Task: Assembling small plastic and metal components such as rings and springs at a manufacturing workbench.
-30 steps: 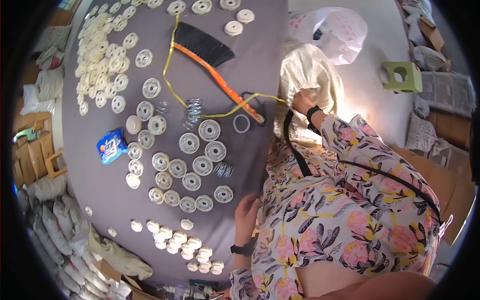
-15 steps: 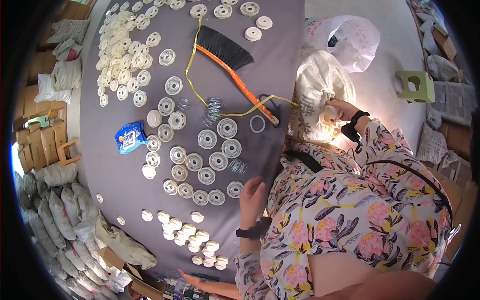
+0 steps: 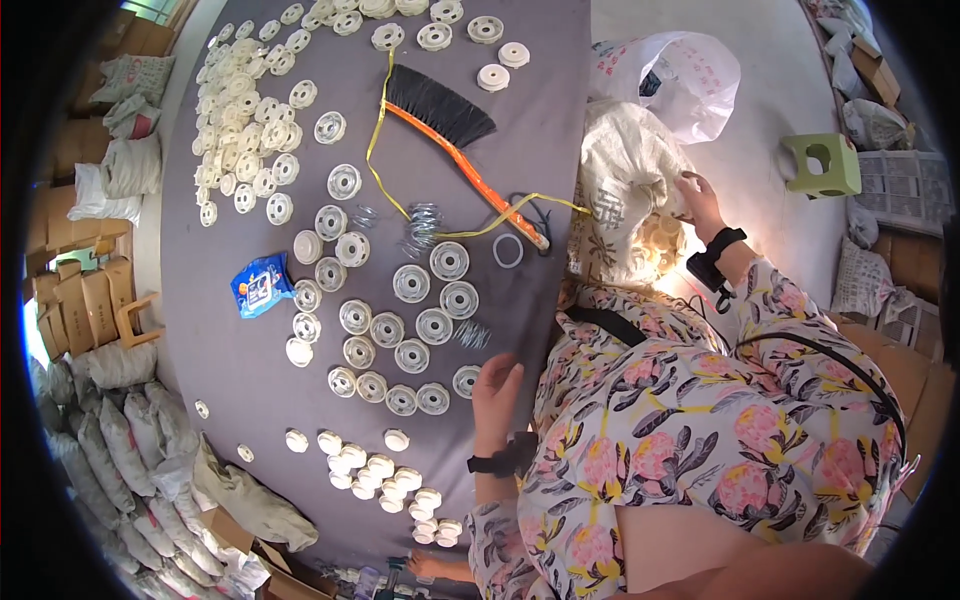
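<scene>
My left hand (image 3: 495, 393) is open at the table's near edge, fingers stretched out and holding nothing, beside a grey-white ring-shaped wheel part (image 3: 467, 381). On my right side, my right hand (image 3: 703, 208) has its fingers closed on the rim of a whitish woven sack (image 3: 625, 150). Round pale parts (image 3: 660, 243) show inside the sack's mouth, lit by a bright glow. Some of the right fingertips are hard to make out against the cloth. Several more ring-shaped wheel parts (image 3: 411, 284) lie on the grey table (image 3: 250, 380), near loose metal springs (image 3: 473, 334).
An orange-handled black brush (image 3: 465, 170) with yellow strapping lies beside a white ring (image 3: 508, 251). A blue packet (image 3: 262, 285), piled cream parts (image 3: 240, 110) and small white caps (image 3: 380, 465) are also on the table. Another person's hand (image 3: 430, 565) reaches in below. A green stool (image 3: 822, 165) stands right.
My right hand has drawn the sack's rim back to the right, so the mouth gapes wider and its round parts show. My left hand has barely moved. The other person's hand has shifted right.
</scene>
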Demonstrator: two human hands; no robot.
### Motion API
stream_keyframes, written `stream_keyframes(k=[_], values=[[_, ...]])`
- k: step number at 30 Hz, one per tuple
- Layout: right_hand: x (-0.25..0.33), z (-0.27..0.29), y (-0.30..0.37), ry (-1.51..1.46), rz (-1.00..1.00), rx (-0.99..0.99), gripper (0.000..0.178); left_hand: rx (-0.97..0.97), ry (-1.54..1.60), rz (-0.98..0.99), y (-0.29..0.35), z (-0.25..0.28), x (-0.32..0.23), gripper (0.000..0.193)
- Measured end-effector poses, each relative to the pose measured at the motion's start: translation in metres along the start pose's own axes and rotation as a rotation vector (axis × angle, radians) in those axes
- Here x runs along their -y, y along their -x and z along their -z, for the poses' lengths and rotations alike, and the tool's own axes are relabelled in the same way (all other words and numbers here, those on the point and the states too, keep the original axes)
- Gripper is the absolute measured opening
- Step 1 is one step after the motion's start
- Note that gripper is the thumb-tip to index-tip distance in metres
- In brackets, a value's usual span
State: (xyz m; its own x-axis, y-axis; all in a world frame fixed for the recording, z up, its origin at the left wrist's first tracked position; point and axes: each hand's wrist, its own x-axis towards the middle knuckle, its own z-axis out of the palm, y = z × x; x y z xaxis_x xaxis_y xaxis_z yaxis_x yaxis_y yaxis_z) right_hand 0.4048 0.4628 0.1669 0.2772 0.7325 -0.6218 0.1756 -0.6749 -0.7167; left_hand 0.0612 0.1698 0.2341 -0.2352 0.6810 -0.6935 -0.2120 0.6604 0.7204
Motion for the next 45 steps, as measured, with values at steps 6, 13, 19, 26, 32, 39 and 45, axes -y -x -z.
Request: stream_keyframes(k=[6, 13, 19, 26, 32, 39, 45], values=[[0.032, -0.113, 0.110, -0.072, 0.064, 0.925, 0.037, 0.125, 0.117, -0.148, -0.021, -0.040, -0.052, 0.036], [0.013, -0.186, 0.158, -0.056, -0.329, 0.897, 0.037, -0.107, -0.127, -0.307, -0.050, -0.043, -0.053, 0.035], [-0.013, -0.211, 0.164, -0.055, -0.375, 0.867, 0.045, -0.252, -0.499, -0.542, -0.050, -0.035, -0.049, 0.034], [0.004, -0.228, 0.138, -0.239, -0.624, 0.844, 0.024, -0.170, 0.682, -0.048, -0.090, 0.036, -0.053, 0.019], [0.033, -0.237, 0.118, -0.252, -0.506, 0.892, 0.032, -0.284, 0.702, -0.176, -0.151, 0.119, -0.090, 0.023], [0.038, -0.240, 0.094, -0.278, -0.474, 0.794, 0.032, -0.386, 0.540, -0.204, -0.237, 0.190, -0.118, 0.020], [0.046, -0.248, 0.094, -0.269, -0.459, 0.785, 0.032, -0.427, 0.395, -0.159, -0.257, 0.204, -0.124, 0.029]])
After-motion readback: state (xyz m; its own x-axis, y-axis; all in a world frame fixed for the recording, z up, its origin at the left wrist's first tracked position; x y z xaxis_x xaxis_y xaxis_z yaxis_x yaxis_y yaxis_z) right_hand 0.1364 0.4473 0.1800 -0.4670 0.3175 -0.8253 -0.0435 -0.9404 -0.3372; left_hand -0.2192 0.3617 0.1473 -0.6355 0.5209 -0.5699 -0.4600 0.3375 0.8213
